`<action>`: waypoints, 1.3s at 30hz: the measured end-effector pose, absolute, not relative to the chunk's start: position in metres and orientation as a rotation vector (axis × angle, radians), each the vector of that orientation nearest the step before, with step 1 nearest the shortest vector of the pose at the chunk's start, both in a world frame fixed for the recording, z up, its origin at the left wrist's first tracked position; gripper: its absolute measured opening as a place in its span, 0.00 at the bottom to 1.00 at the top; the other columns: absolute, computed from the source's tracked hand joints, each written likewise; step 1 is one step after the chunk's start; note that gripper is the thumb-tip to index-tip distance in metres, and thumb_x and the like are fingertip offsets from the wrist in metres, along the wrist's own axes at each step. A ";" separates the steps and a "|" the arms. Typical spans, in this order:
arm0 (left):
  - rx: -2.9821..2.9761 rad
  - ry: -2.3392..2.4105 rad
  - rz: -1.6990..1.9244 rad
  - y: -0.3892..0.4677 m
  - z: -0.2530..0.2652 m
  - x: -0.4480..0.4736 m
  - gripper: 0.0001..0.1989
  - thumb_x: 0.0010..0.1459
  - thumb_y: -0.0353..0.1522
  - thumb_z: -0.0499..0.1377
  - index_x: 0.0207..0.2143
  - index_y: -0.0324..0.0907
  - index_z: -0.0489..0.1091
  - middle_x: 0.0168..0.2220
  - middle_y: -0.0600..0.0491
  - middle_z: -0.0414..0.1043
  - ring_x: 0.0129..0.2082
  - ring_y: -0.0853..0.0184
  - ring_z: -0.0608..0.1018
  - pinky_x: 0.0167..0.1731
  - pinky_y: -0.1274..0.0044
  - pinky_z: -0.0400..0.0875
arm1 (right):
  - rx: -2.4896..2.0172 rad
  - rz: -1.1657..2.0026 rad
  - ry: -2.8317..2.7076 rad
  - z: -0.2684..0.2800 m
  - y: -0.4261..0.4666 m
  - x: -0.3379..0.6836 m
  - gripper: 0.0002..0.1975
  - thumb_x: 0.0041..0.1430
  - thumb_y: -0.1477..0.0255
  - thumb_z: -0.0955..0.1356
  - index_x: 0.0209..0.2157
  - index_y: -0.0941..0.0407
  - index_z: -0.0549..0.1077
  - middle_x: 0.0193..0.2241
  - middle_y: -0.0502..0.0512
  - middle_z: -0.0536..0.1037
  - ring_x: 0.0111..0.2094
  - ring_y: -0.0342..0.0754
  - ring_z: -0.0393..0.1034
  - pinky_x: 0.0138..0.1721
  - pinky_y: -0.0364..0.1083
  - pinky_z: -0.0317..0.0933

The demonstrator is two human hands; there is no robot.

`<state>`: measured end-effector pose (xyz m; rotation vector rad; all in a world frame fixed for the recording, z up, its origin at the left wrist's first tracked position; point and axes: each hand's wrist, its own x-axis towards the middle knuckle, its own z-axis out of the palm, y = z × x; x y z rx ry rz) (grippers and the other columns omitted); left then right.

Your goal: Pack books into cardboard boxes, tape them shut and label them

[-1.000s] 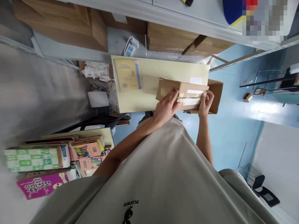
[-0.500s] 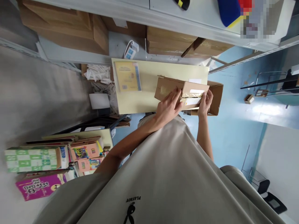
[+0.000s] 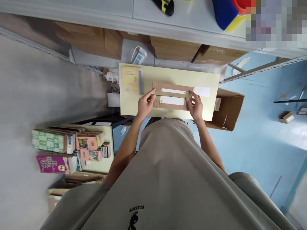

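A brown cardboard box lies on the pale yellow tabletop, its top seam running from left to right. Two white labels, one on each side of the seam, are split by that line. My left hand grips the box's left end with thumb and fingers. At the right end, my right hand has its thumb on the top and its fingers along the edge. To the right of the box lies a white sheet, and a yellow booklet rests at the table's left.
Behind the table, a grey shelf holds large cartons and a white power strip beneath. An open carton stands off the table's right edge. Stacked books sit on a side table at lower left.
The box has gone from tilted and angled to lying flat with its labelled side up. My left hand has moved left to its left end; my right hand has shifted left with it.
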<state>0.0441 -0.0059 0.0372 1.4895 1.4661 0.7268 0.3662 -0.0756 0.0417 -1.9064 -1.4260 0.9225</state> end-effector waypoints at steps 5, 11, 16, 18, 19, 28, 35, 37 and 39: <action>1.433 1.550 0.724 -0.011 0.042 0.053 0.37 0.80 0.60 0.57 0.69 0.41 0.81 0.71 0.37 0.83 0.68 0.51 0.86 0.68 0.62 0.82 | -1.822 1.022 -1.416 0.034 -0.073 0.376 0.35 0.81 0.41 0.66 0.77 0.44 0.74 0.74 0.66 0.75 0.64 0.62 0.82 0.59 0.61 0.87; 1.416 1.607 0.679 -0.016 0.059 0.054 0.40 0.76 0.62 0.61 0.68 0.40 0.81 0.71 0.35 0.82 0.69 0.50 0.86 0.68 0.63 0.83 | -1.735 1.122 -1.409 0.047 -0.073 0.385 0.36 0.79 0.38 0.68 0.76 0.43 0.76 0.72 0.65 0.76 0.63 0.63 0.82 0.63 0.66 0.86; 1.414 1.628 0.738 -0.021 0.063 0.055 0.40 0.74 0.62 0.63 0.69 0.39 0.82 0.63 0.37 0.88 0.59 0.50 0.89 0.58 0.64 0.86 | -1.704 1.095 -1.432 0.057 -0.070 0.392 0.33 0.80 0.39 0.67 0.73 0.41 0.79 0.71 0.62 0.77 0.64 0.63 0.81 0.61 0.66 0.88; 1.418 1.621 0.733 -0.020 0.061 0.056 0.39 0.75 0.61 0.64 0.69 0.40 0.81 0.62 0.38 0.88 0.59 0.50 0.88 0.57 0.64 0.87 | -1.694 1.089 -1.438 0.056 -0.067 0.395 0.32 0.81 0.40 0.67 0.73 0.42 0.80 0.72 0.62 0.77 0.64 0.63 0.81 0.61 0.66 0.88; 1.416 1.615 0.720 -0.019 0.059 0.057 0.38 0.75 0.60 0.64 0.69 0.40 0.81 0.63 0.38 0.88 0.59 0.51 0.88 0.58 0.64 0.86 | -1.691 1.092 -1.438 0.053 -0.065 0.395 0.33 0.81 0.40 0.67 0.73 0.43 0.80 0.72 0.63 0.77 0.63 0.63 0.82 0.60 0.66 0.88; 1.377 1.557 0.601 -0.007 0.060 0.050 0.25 0.70 0.48 0.70 0.62 0.44 0.80 0.69 0.38 0.83 0.65 0.51 0.87 0.64 0.61 0.85 | -1.687 1.133 -1.497 0.050 -0.066 0.401 0.38 0.79 0.36 0.68 0.76 0.45 0.76 0.73 0.67 0.77 0.62 0.64 0.83 0.62 0.69 0.85; 1.791 1.411 0.875 0.034 0.114 0.067 0.20 0.77 0.47 0.65 0.61 0.46 0.81 0.69 0.40 0.82 0.73 0.48 0.82 0.78 0.54 0.73 | -1.672 0.779 -1.590 0.115 -0.032 0.409 0.38 0.79 0.38 0.68 0.76 0.46 0.75 0.73 0.68 0.79 0.68 0.68 0.81 0.69 0.71 0.78; 1.849 1.292 0.955 0.054 0.136 0.084 0.19 0.79 0.45 0.63 0.63 0.47 0.80 0.68 0.41 0.84 0.71 0.50 0.84 0.76 0.56 0.76 | -1.652 0.631 -1.624 0.141 -0.007 0.413 0.35 0.81 0.40 0.67 0.76 0.45 0.74 0.73 0.67 0.79 0.70 0.68 0.79 0.71 0.72 0.76; 1.904 1.177 1.006 0.074 0.159 0.106 0.18 0.80 0.43 0.62 0.64 0.47 0.80 0.68 0.42 0.84 0.70 0.51 0.84 0.75 0.57 0.78 | -1.624 0.466 -1.679 0.167 0.022 0.418 0.33 0.83 0.44 0.66 0.77 0.45 0.74 0.73 0.67 0.79 0.74 0.69 0.75 0.75 0.73 0.72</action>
